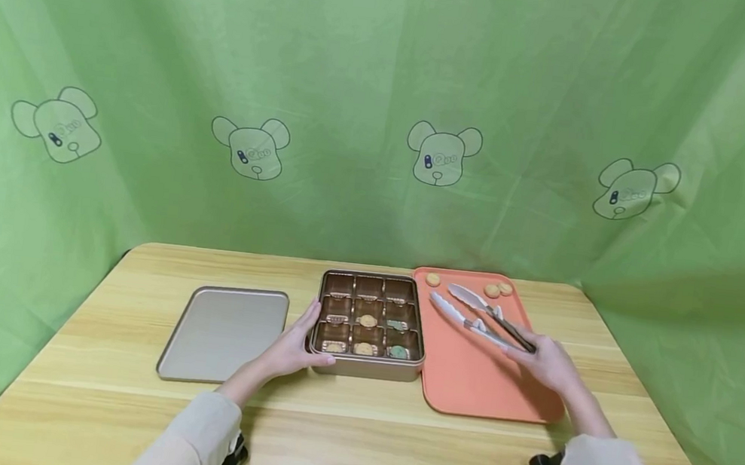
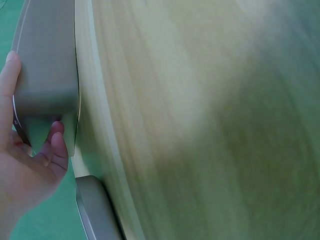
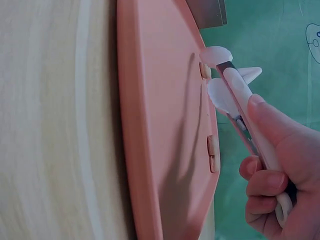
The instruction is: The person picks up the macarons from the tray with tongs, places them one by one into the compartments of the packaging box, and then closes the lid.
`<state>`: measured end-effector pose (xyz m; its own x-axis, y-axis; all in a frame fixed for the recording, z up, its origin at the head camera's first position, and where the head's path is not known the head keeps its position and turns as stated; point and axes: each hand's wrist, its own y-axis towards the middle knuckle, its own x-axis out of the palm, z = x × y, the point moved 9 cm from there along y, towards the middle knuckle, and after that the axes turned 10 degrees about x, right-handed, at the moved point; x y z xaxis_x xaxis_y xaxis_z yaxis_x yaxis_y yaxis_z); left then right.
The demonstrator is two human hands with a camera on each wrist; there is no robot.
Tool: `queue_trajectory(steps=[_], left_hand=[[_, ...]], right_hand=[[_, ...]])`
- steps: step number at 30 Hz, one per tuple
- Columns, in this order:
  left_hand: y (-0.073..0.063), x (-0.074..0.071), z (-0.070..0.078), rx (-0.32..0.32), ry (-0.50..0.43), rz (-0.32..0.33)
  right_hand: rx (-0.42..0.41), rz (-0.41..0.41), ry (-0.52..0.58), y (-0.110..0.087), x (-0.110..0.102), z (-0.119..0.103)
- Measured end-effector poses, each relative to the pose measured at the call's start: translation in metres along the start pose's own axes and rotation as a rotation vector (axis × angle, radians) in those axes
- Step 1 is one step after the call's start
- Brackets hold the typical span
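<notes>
A square metal tin [image 1: 365, 368] holds a clear divider with compartments in three rows of three. Round tan cookies [image 1: 368, 321] and green cookies [image 1: 398, 352] lie in several of its middle and front compartments. My left hand [image 1: 292, 344] holds the tin's near left corner, thumb at the front and fingers along the left side. With my right hand [image 1: 549, 363] I grip metal tongs [image 1: 501, 337] by their handles. The tongs' arms are spread over the coral tray [image 1: 485, 388], nothing between the tips. Three tan cookies [image 1: 433, 278] lie at the tray's far end.
A flat metal lid [image 1: 226, 331] lies on the wooden table [image 1: 337, 441] left of the tin. The tray stands right beside the tin's right side. A green curtain [image 1: 348, 71] with printed bear heads hangs behind the table and at its sides.
</notes>
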<state>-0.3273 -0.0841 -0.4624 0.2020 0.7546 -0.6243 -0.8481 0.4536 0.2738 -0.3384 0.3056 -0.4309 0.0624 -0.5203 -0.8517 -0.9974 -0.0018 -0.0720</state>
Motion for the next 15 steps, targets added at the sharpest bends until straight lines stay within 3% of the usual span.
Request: queue_trajectory(steps=[15], left_hand=[[0.0, 0.001, -0.003, -0.017, -0.011, -0.015]], right_hand=[[0.024, 0.008, -0.022, 0.013, 0.005, 0.001]])
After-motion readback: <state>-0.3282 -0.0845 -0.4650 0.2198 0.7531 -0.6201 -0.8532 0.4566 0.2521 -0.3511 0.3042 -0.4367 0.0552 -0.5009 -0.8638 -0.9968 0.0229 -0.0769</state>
